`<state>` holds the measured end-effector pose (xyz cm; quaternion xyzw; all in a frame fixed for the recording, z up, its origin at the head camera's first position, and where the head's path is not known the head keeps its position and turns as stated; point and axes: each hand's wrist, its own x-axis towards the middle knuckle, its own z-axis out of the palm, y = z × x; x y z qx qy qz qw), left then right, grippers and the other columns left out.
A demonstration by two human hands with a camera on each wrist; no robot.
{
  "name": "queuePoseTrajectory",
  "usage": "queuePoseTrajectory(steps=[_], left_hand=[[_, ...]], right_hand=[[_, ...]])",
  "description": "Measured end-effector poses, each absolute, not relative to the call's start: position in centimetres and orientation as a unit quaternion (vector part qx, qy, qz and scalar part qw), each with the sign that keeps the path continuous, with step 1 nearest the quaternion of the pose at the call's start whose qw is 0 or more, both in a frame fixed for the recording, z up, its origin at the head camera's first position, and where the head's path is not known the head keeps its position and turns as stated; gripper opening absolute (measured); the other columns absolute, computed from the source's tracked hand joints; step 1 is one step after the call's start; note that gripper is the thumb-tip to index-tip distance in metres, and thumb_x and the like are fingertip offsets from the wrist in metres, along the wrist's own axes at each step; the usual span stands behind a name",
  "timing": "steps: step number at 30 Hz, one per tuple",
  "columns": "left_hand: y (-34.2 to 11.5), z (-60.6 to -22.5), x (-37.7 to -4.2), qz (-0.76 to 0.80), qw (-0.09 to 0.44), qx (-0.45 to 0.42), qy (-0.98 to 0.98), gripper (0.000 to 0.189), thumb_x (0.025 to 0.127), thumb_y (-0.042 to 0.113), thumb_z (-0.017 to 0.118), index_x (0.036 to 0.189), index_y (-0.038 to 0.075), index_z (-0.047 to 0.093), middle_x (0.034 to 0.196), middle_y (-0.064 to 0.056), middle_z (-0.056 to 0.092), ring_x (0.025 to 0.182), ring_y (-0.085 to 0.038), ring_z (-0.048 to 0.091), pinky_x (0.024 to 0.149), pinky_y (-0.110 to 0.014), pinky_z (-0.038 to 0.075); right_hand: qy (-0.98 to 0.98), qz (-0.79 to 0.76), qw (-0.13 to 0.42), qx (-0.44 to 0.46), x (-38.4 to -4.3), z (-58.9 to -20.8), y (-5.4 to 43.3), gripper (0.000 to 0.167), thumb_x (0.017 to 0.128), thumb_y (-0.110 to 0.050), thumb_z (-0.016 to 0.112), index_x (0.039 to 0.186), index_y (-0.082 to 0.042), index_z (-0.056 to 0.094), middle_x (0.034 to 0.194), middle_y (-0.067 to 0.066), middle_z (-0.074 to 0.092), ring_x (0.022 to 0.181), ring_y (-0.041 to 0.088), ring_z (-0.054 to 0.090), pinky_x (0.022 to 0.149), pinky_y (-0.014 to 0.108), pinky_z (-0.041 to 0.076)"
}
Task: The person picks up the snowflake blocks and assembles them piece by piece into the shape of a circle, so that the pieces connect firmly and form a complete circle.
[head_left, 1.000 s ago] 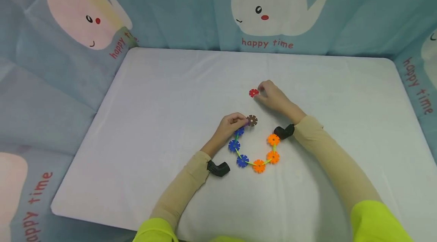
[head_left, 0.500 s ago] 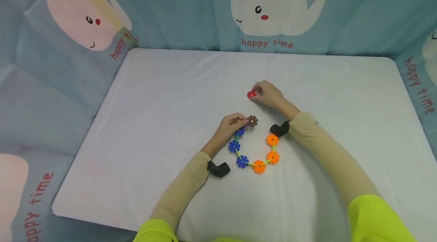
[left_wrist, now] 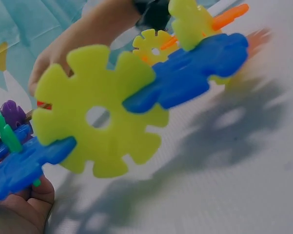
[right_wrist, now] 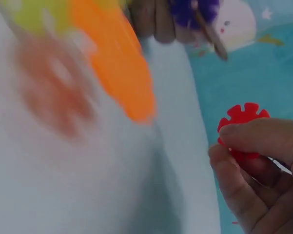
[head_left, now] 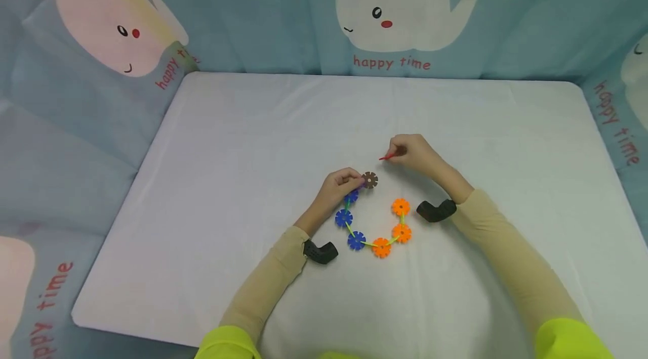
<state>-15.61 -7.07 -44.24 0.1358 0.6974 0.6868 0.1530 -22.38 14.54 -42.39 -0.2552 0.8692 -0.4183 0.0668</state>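
My left hand (head_left: 338, 190) pinches the upper left end of a chain of notched plastic discs, by a purple disc (right_wrist: 194, 12) that joins a brown disc (head_left: 370, 180). Down from there run blue discs (head_left: 343, 218), then orange discs (head_left: 382, 247), linked by yellow-green discs (left_wrist: 95, 114) and a green one (left_wrist: 6, 131). The chain curves in an open U. Between thumb and fingers, my right hand (head_left: 412, 152) holds a red notched disc (right_wrist: 242, 127), edge-on in the head view, above and right of the brown disc and apart from it.
A white-covered table (head_left: 243, 122) lies under the hands, with a blue whale-print cloth (head_left: 273, 16) hanging behind and at the sides. Black curved wrist mounts (head_left: 320, 252) stick out from both beige sleeves (head_left: 511, 257).
My right hand has moved right and nearer with the red disc, which has turned from face-on to edge-on. The left hand keeps its hold, barely moved.
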Motion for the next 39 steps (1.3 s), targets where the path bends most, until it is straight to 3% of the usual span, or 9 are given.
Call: queuePoseTrajectory(steps=[6, 10, 15, 20, 29, 36, 39], left_hand=[[-7.0, -44.2, -15.5, 0.694, 0.153, 0.122, 0.693, 0.011, 0.089, 0.002, 0.051, 0.087, -0.009, 0.054, 0.081, -0.032, 0.053, 0.063, -0.008, 0.043, 0.062, -0.022, 0.037], [-6.8, -44.2, -15.5, 0.698, 0.153, 0.115, 0.69, 0.01, 0.089, 0.0, 0.05, 0.087, -0.008, 0.054, 0.081, -0.03, 0.054, 0.064, -0.01, 0.045, 0.062, -0.022, 0.038], [-6.7, -44.4, -15.5, 0.697, 0.158, 0.115, 0.69, 0.01, 0.089, 0.002, 0.05, 0.087, -0.007, 0.054, 0.083, -0.031, 0.054, 0.065, -0.009, 0.046, 0.064, -0.021, 0.039], [-6.8, -44.3, -15.5, 0.699, 0.152, 0.112, 0.69, 0.01, 0.089, 0.001, 0.05, 0.086, -0.007, 0.053, 0.081, -0.03, 0.054, 0.064, -0.009, 0.046, 0.063, -0.022, 0.038], [-6.9, -44.2, -15.7, 0.691, 0.146, 0.142, 0.693, 0.011, 0.091, 0.0, 0.048, 0.088, -0.01, 0.051, 0.08, -0.033, 0.05, 0.063, -0.009, 0.043, 0.062, -0.021, 0.036], [-6.9, -44.1, -15.8, 0.646, 0.155, 0.201, 0.72, 0.013, 0.092, -0.001, 0.045, 0.08, -0.006, 0.048, 0.068, -0.003, 0.047, 0.057, -0.007, 0.039, 0.055, -0.021, 0.034], [-6.9, -44.0, -15.7, 0.628, 0.146, 0.225, 0.731, 0.013, 0.091, -0.002, 0.046, 0.079, -0.005, 0.049, 0.067, -0.001, 0.045, 0.056, -0.007, 0.038, 0.053, -0.022, 0.033]], right_hand=[[0.863, -0.437, 0.051, -0.247, -18.7, -43.2, 14.7, 0.02, 0.07, 0.007, 0.07, 0.069, -0.007, 0.056, 0.067, 0.0, 0.057, 0.062, 0.017, 0.048, 0.059, 0.029, 0.042], [0.846, -0.471, 0.042, -0.247, -17.3, -44.4, 13.9, 0.017, 0.073, 0.008, 0.067, 0.071, -0.006, 0.057, 0.071, 0.003, 0.059, 0.064, 0.017, 0.053, 0.061, 0.028, 0.045], [0.815, -0.512, 0.008, -0.272, -16.5, -45.1, 13.3, 0.02, 0.07, 0.017, 0.062, 0.075, -0.002, 0.061, 0.078, 0.007, 0.061, 0.07, 0.023, 0.058, 0.064, 0.029, 0.049], [0.802, -0.528, -0.019, -0.278, -15.8, -43.3, 12.9, 0.015, 0.069, 0.019, 0.059, 0.077, 0.006, 0.059, 0.075, 0.016, 0.059, 0.065, 0.023, 0.055, 0.061, 0.027, 0.048], [0.784, -0.541, -0.069, -0.297, -15.4, -42.6, 12.7, 0.014, 0.068, 0.02, 0.064, 0.073, 0.007, 0.062, 0.072, 0.016, 0.06, 0.063, 0.024, 0.056, 0.063, 0.019, 0.045], [0.77, -0.534, -0.101, -0.335, -15.4, -43.1, 12.7, 0.015, 0.068, 0.021, 0.064, 0.072, 0.007, 0.062, 0.07, 0.014, 0.059, 0.062, 0.023, 0.055, 0.063, 0.015, 0.043], [0.768, -0.525, -0.106, -0.35, -15.4, -43.0, 12.7, 0.017, 0.067, 0.022, 0.065, 0.071, 0.007, 0.061, 0.069, 0.014, 0.058, 0.06, 0.023, 0.054, 0.061, 0.015, 0.042]])
